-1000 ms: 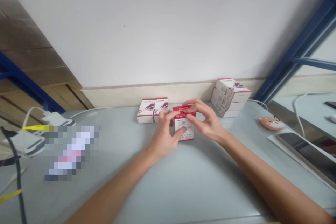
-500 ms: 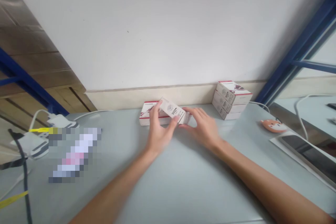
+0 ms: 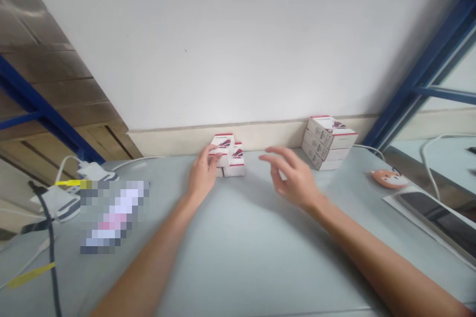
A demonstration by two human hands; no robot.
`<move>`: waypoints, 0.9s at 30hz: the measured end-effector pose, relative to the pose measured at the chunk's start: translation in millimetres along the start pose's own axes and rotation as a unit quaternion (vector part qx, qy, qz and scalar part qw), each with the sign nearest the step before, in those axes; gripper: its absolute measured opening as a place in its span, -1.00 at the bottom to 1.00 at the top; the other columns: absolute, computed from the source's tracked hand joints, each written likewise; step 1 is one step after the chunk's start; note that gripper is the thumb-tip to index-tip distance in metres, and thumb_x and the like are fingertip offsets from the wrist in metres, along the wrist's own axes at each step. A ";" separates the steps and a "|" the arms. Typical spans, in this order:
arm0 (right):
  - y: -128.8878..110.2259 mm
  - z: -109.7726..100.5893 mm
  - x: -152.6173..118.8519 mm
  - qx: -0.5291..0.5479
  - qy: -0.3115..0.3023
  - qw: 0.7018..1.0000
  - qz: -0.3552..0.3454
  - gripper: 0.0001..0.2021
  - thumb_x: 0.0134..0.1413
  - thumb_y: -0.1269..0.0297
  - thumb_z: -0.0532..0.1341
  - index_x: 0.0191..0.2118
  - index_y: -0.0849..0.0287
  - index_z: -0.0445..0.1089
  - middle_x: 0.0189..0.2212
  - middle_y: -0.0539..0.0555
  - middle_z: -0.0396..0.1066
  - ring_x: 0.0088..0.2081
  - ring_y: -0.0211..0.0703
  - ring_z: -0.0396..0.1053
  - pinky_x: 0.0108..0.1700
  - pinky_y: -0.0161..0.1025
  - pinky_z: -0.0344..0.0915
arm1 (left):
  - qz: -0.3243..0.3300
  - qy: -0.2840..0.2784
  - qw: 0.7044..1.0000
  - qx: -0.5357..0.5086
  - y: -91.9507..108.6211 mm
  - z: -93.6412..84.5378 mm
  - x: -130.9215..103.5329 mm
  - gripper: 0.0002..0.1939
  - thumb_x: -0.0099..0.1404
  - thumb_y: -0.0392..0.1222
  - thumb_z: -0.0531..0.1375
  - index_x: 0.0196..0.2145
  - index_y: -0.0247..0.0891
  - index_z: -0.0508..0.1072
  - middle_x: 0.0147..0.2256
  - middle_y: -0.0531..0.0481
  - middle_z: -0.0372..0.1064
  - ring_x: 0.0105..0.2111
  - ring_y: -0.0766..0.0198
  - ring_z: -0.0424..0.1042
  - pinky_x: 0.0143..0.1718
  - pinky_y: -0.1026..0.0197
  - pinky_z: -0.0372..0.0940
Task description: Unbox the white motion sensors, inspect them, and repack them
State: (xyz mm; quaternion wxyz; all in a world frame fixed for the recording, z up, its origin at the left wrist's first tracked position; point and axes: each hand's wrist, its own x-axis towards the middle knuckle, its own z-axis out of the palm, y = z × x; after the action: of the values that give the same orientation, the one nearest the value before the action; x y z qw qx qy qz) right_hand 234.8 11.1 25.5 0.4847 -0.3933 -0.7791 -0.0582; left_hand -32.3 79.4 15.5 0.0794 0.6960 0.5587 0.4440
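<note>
- Closest in, two bare forearms reach forward over a pale grey-green table (image 3: 238,257).
- At the near left, a black cable (image 3: 52,247) runs beside a yellow tag (image 3: 31,275); beyond them are white plug-in units (image 3: 63,203) and a pixelated patch (image 3: 119,213) that hides whatever lies there.
- At the near right, a dark, flat, glossy device (image 3: 435,210) lies on a white sheet (image 3: 390,202).
- The right hand (image 3: 293,173) hovers over the middle of the table, apart from the boxes on both sides, its fingers loosely bent and partly spread, with the thumb away from the fingertips.
- The left hand (image 3: 201,176) pinches the left side of a small white-and-red carton (image 3: 223,143) between thumb and fingers.
- That carton is above two similar ones, a mostly hidden left carton (image 3: 219,172) and a right carton (image 3: 235,166), overlapping both in this view; whether it rests on them is unclear.
- Right of the hands, beyond the device, sits an orange-and-white object with an animal face (image 3: 388,178).
- Farther back, near the wall, stands a stack of matching cartons (image 3: 327,143), three layers high.
- Behind everything rises a plain pale wall (image 3: 238,49), with a blue metal frame (image 3: 401,79) at the right.
</note>
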 end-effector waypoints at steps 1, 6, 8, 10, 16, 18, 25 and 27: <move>4.2 -6.8 4.2 -0.027 0.050 0.998 0.005 -0.55 0.25 0.49 0.14 0.13 -0.13 0.49 0.12 0.15 0.47 0.11 0.12 0.46 0.13 0.08 0.44 | 0.000 0.005 1.000 0.004 -3.4 -1.9 1.7 -0.68 0.53 0.04 0.09 0.09 -0.10 0.47 0.03 -0.13 0.58 -0.04 -0.03 0.58 -0.02 0.00 0.42; 39.5 -44.0 20.0 -0.173 0.216 0.954 0.115 -0.64 0.23 0.40 0.17 0.11 0.03 0.43 0.10 0.27 0.36 0.19 0.20 0.34 0.25 0.23 0.30 | 0.005 0.064 0.998 0.016 -10.2 -1.7 2.0 -0.72 0.51 -0.03 0.09 0.05 -0.14 0.48 0.03 -0.17 0.56 0.00 -0.03 0.54 0.06 -0.02 0.38; 56.6 -54.2 20.3 -0.222 0.233 0.932 0.165 -0.63 0.22 0.36 0.17 0.13 0.09 0.39 0.11 0.30 0.31 0.21 0.25 0.30 0.24 0.27 0.27 | 0.006 0.089 0.996 0.017 -11.5 0.1 1.3 -0.73 0.50 -0.06 0.09 0.04 -0.15 0.47 0.06 -0.19 0.53 0.03 -0.03 0.52 0.10 -0.04 0.36; 71.0 -59.5 18.1 -0.251 0.233 0.919 0.196 -0.61 0.22 0.30 0.18 0.16 0.12 0.36 0.13 0.33 0.27 0.23 0.28 0.26 0.25 0.29 0.23 | 0.006 0.104 0.994 0.016 -13.1 1.9 0.8 -0.74 0.50 -0.07 0.07 0.02 -0.16 0.45 0.06 -0.20 0.52 0.05 -0.04 0.51 0.12 -0.05 0.36; 93.3 -60.9 11.7 -0.271 0.176 0.909 0.263 -0.48 0.19 0.03 0.25 0.20 0.16 0.36 0.15 0.38 0.25 0.21 0.31 0.24 0.25 0.29 0.17 | 0.016 0.114 0.993 0.015 -16.4 7.9 -0.1 -0.75 0.51 -0.07 0.04 -0.01 -0.19 0.40 0.04 -0.24 0.45 0.10 -0.03 0.45 0.19 -0.07 0.32; 98.9 -62.4 10.0 -0.282 0.167 0.904 0.274 -0.45 0.14 0.06 0.28 0.20 0.17 0.37 0.17 0.39 0.25 0.24 0.33 0.22 0.27 0.30 0.14 | 0.016 0.117 0.993 0.016 -17.0 9.7 -0.2 -0.75 0.51 -0.07 0.02 -0.01 -0.20 0.39 0.02 -0.25 0.43 0.09 -0.02 0.44 0.21 -0.09 0.31; 110.6 -59.4 1.4 -0.280 0.175 0.896 0.297 -0.53 0.12 0.12 0.30 0.13 0.16 0.45 0.14 0.38 0.29 0.12 0.29 0.36 0.15 0.24 0.31 | 0.039 0.168 0.984 0.037 -4.4 8.6 -6.3 -0.75 0.51 -0.10 0.05 0.02 -0.23 0.40 0.21 -0.33 0.16 0.38 -0.14 0.11 0.40 -0.24 0.05; 105.9 -53.5 0.9 -0.274 0.190 0.906 0.260 -0.61 0.16 0.11 0.29 0.07 0.13 0.47 0.21 0.36 0.26 0.18 0.27 0.34 0.17 0.20 0.32 | 0.085 0.210 0.973 0.051 7.1 6.6 -10.6 -0.75 0.49 -0.13 0.09 0.02 -0.26 0.42 0.23 -0.34 0.05 0.40 -0.15 0.03 0.42 -0.25 0.00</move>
State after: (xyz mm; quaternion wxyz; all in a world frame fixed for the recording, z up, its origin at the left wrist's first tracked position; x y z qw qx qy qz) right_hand 343.4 58.7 23.5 0.4947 -0.6806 -0.4956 -0.2155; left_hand -22.4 70.4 10.3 -0.1135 0.6354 0.5238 0.5559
